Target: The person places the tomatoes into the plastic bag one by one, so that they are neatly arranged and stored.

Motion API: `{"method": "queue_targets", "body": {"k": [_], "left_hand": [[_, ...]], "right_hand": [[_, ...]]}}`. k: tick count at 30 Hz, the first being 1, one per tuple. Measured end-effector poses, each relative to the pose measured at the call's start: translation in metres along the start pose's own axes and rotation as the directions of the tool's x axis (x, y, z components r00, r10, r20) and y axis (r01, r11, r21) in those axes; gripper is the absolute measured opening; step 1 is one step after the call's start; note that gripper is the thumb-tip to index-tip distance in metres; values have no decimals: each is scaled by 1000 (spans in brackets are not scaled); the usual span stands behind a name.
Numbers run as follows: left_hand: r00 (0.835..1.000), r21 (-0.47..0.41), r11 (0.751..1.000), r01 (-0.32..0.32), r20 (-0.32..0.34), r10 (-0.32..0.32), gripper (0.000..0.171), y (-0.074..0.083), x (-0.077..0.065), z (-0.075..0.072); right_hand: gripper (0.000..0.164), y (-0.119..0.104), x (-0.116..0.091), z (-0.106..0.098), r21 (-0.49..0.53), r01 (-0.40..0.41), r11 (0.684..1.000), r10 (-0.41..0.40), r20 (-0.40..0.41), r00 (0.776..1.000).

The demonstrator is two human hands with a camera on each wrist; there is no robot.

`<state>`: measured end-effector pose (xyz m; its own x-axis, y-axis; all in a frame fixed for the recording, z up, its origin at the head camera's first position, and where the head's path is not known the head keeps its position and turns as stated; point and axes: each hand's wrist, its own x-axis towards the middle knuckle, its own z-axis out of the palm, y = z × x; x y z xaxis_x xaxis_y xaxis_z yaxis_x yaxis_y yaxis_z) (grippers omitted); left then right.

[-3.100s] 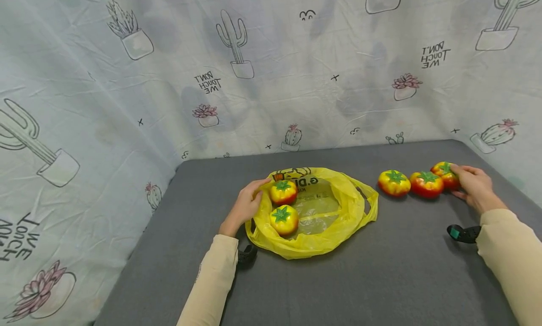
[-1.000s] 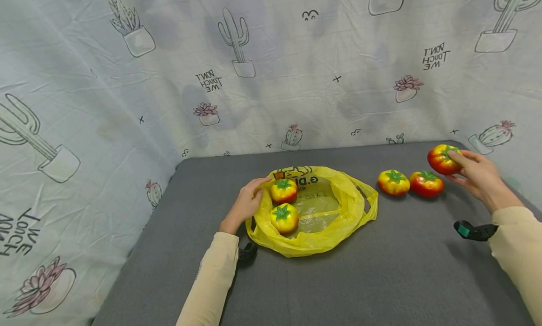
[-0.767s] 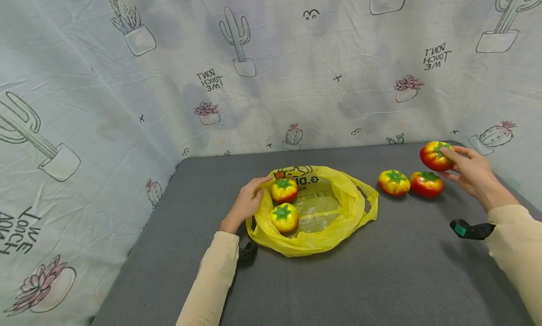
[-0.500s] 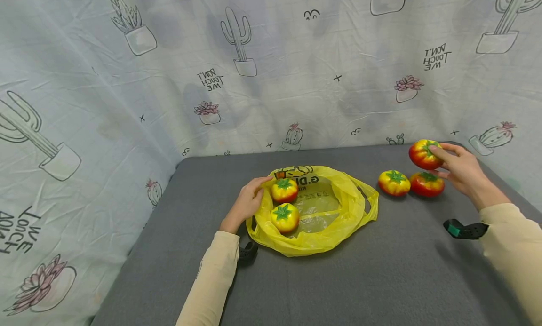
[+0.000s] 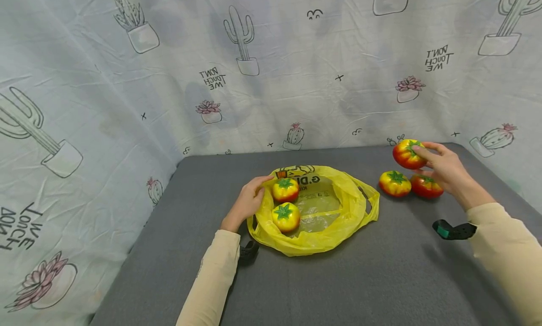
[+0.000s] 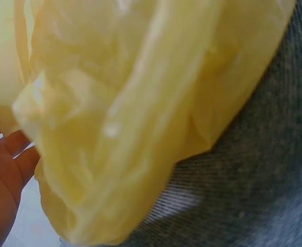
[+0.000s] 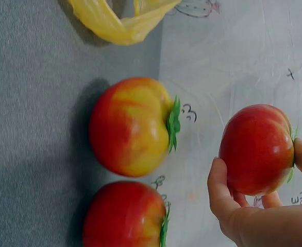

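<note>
My right hand [image 5: 448, 168] grips a red-and-yellow toy tomato [image 5: 409, 154] with a green leafy top, thumb on the leaves and fingers underneath. The right wrist view shows this tomato [image 7: 257, 149] held above the table. Below it lie two more tomatoes, a yellower one [image 5: 394, 184] and a redder one [image 5: 426, 187] partly hidden by the hand. At the left rim of an open yellow plastic bag [image 5: 355, 208], my left hand [image 5: 247, 200] holds the edge between thumb and fingers. Inside the bag's left side sit two tomatoes, one [image 5: 285, 189] behind the other [image 5: 286, 217].
The grey table [image 5: 338, 288] runs back to a pale curtain [image 5: 279, 58] printed with cacti, which also hangs along the left side. A bag handle loop [image 5: 373, 204] sticks out toward the loose tomatoes. Black bands [image 5: 454, 230] are on both wrists.
My right hand has lifted the rightmost tomato off the table and carried it left, over the two lying there. The left hand stays at the bag's rim.
</note>
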<state>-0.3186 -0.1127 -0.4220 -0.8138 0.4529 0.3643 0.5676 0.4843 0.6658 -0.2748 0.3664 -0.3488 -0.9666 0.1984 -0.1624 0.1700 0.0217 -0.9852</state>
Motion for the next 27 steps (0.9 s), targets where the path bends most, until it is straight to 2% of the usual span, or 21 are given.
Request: {"method": "queue_targets", "body": {"k": [5, 8, 13, 22, 27], "left_hand": [[1000, 4, 1000, -4, 1, 4, 42, 1, 0, 0], [1000, 4, 1000, -4, 3, 4, 42, 1, 0, 0], [1000, -2, 1000, -3, 8, 3, 42, 1, 0, 0], [1000, 12, 1000, -13, -2, 13, 43, 3, 1, 0], [1000, 11, 1000, 5, 4, -5, 43, 4, 2, 0]], "right_hand": [[75, 9, 11, 4, -88, -11, 996, 11, -4, 1000], [81, 4, 4, 16, -119, -3, 993, 7, 37, 999], [82, -7, -13, 41, -146, 21, 989, -3, 126, 992], [84, -8, -19, 68, -184, 63, 981, -24, 207, 978], [84, -6, -21, 79, -194, 74, 978, -29, 228, 973]]}}
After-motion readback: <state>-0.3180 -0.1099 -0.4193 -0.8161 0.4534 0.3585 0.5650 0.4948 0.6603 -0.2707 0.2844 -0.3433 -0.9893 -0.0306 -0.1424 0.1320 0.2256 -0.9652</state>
